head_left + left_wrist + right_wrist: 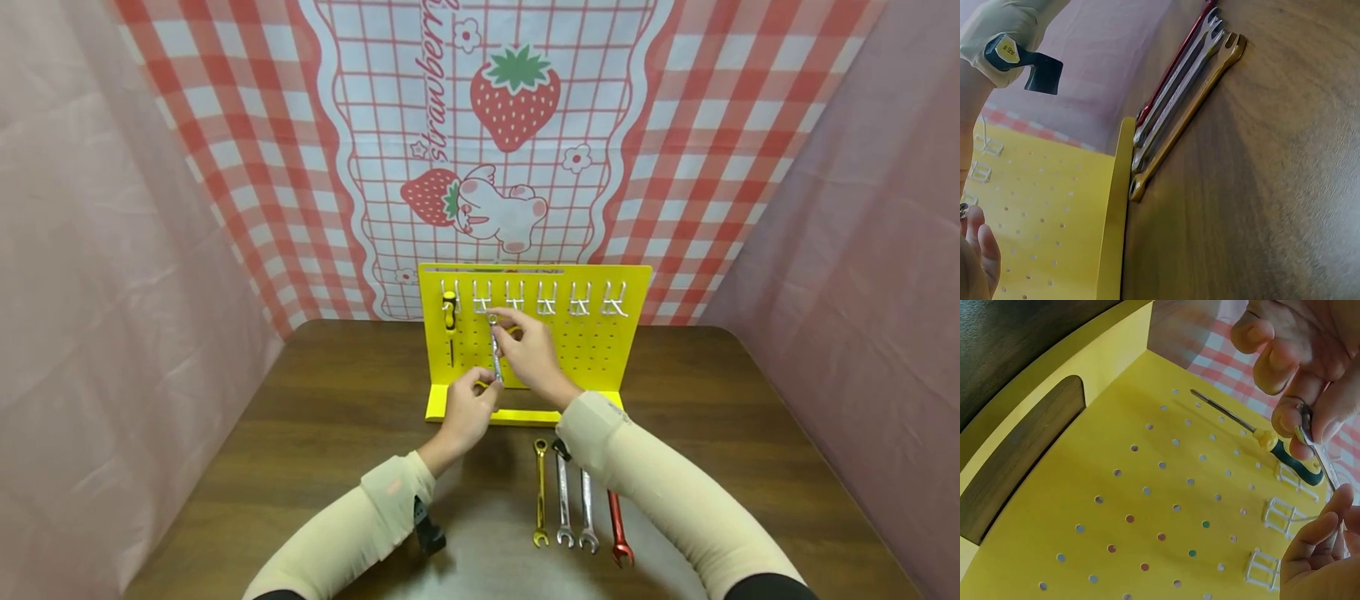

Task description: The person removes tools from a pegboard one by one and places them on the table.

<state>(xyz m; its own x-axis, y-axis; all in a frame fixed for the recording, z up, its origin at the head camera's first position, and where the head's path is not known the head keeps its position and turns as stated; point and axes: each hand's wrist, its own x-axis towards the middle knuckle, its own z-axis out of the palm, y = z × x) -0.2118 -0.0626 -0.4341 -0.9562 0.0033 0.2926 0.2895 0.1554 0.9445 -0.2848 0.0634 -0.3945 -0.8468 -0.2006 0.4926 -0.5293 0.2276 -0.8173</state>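
Both hands hold a silver combination wrench [496,354] upright in front of a yellow pegboard [592,342]. My right hand [528,346] pinches it near the ring end at the top, close to the white double hooks [514,302]. Lower down, my left hand [468,408] pinches the open end between thumb and fingers, plain to see in the right wrist view on the wrench [1324,461]. The ring end overlaps the second hook from the left in the head view. A yellow-and-black screwdriver [450,317] hangs tip down from the leftmost hook.
On the wooden table [330,392], a gold wrench [541,492], two silver wrenches [564,500] and a red wrench [617,525] lie side by side before the board, partly under my right forearm. Checked cloth [262,167] hangs behind; pink curtains [112,250] flank the table.
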